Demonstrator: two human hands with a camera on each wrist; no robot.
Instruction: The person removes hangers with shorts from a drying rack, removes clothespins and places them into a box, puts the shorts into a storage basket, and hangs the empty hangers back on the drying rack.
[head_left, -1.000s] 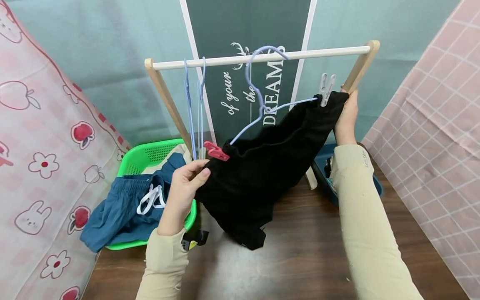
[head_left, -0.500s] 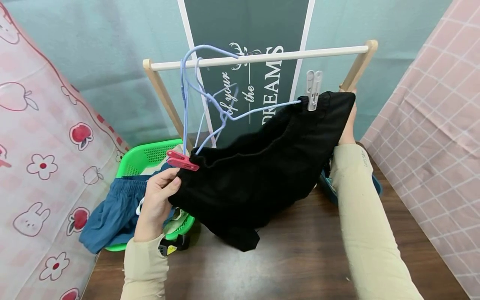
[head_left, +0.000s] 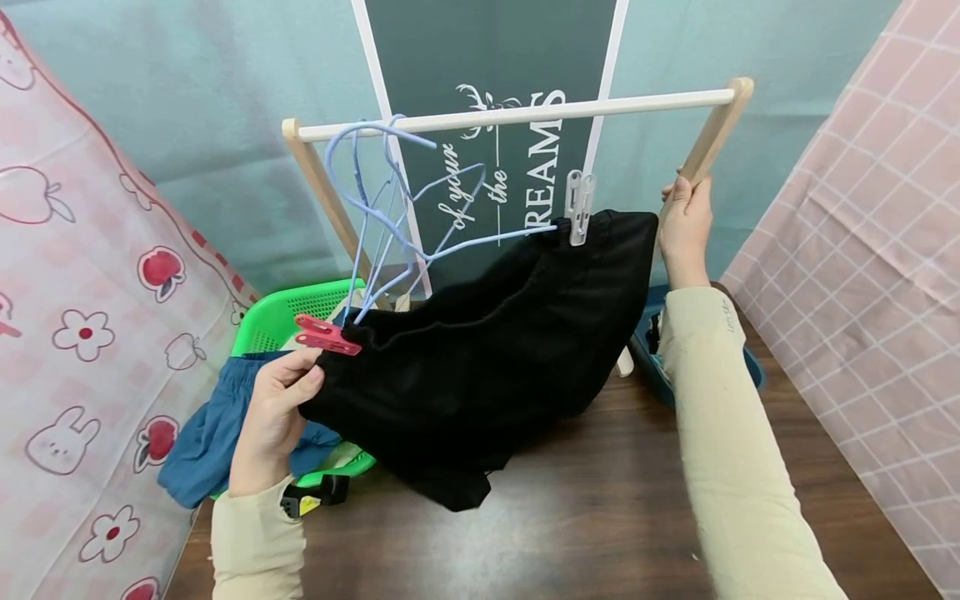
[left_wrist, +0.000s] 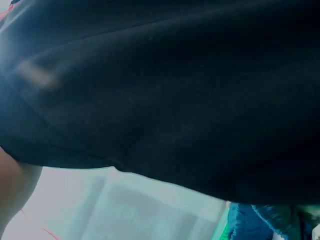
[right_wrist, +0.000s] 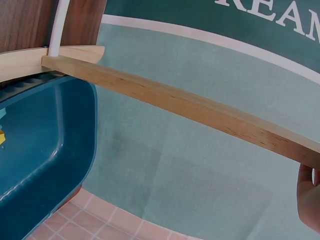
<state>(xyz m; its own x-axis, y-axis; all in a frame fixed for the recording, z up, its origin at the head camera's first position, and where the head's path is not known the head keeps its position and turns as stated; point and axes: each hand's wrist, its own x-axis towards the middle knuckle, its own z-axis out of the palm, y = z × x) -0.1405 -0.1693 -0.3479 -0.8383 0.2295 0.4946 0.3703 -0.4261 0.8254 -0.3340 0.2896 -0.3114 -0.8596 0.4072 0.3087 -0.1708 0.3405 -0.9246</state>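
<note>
My left hand point(head_left: 273, 408) pinches the left end of the waistband of black shorts point(head_left: 480, 367), thumb in front. The shorts hang tilted, left end lower, from a blue wire hanger point(head_left: 480, 240). A red clothespin point(head_left: 327, 335) clips them on the left, a clear clothespin point(head_left: 579, 208) on the right. The hanger's hook overlaps the rod's left part; whether it rests on the rod I cannot tell. My right hand point(head_left: 688, 225) grips the wooden upright point(right_wrist: 200, 110) of the rack. In the left wrist view the shorts point(left_wrist: 165, 100) hide most of the scene.
The rack's white rod point(head_left: 525, 115) carries other blue hangers point(head_left: 457, 179) at its left. A green basket point(head_left: 262, 329) with blue shorts point(head_left: 217, 446) stands on the left. A blue bin point(right_wrist: 75, 135) stands by the right upright, on a brown wooden surface point(head_left: 585, 517).
The left hand has moved left and slightly down, drawing the shorts, hanger and both clothespins along. The right hand stays at the upright and now shows clear of the shorts.
</note>
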